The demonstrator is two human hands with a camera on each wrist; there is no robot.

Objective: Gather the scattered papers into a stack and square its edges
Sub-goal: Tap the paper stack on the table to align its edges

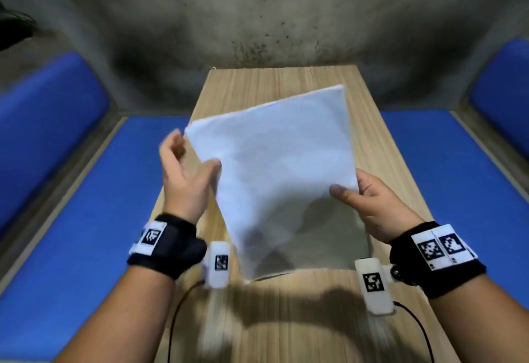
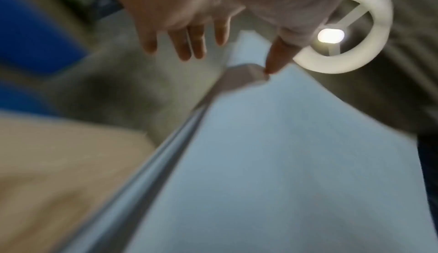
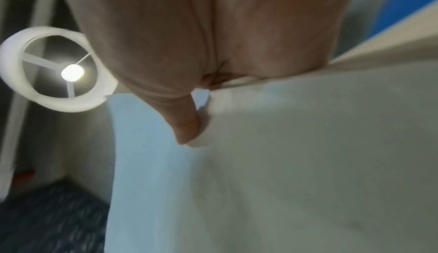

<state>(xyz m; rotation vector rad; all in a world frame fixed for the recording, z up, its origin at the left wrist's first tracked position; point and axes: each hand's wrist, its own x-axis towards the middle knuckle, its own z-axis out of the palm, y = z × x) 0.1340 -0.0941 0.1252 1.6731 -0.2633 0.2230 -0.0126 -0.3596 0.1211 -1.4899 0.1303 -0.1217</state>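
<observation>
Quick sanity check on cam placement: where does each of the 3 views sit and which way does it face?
Head: on the head, facing forward and down at the wooden table; shows both forearms, left hand, right hand and paper stack.
Left wrist: looks along the left hand's spread fingers and up the stack's edge, toward a ring lamp.
Right wrist: looks along the palm and thumb pressed on the stack.
Shared: both wrist views catch the lamp; all three, the stack.
</observation>
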